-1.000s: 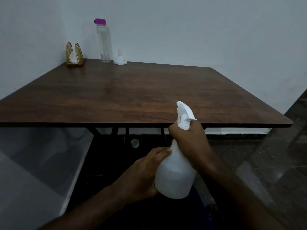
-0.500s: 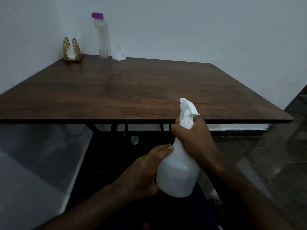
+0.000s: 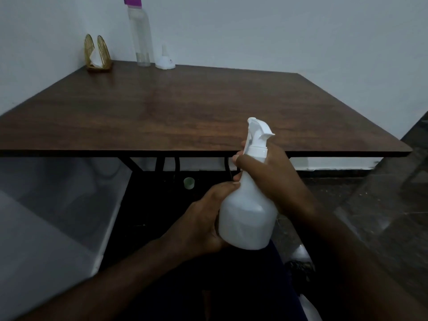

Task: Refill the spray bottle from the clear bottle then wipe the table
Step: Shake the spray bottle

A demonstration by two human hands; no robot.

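Observation:
A white spray bottle (image 3: 247, 216) stands upright in front of me, below the near edge of the brown table (image 3: 185, 112). My left hand (image 3: 201, 223) grips its round body from the left. My right hand (image 3: 266, 177) grips its neck just under the white trigger head (image 3: 258, 133). The clear bottle (image 3: 140, 35) with a purple cap stands at the table's far left, close to the wall. A small white funnel (image 3: 165, 60) sits upside down to its right.
A gold napkin holder (image 3: 97, 54) with a white napkin stands in the far left corner. Under the table are black metal legs (image 3: 162, 163) and a small green cap (image 3: 189, 183) on the floor. A white box (image 3: 46, 216) fills the lower left.
The spray bottle has risen slightly and its trigger head has turned a little to the right. Both hands keep their grip. My view has tilted down.

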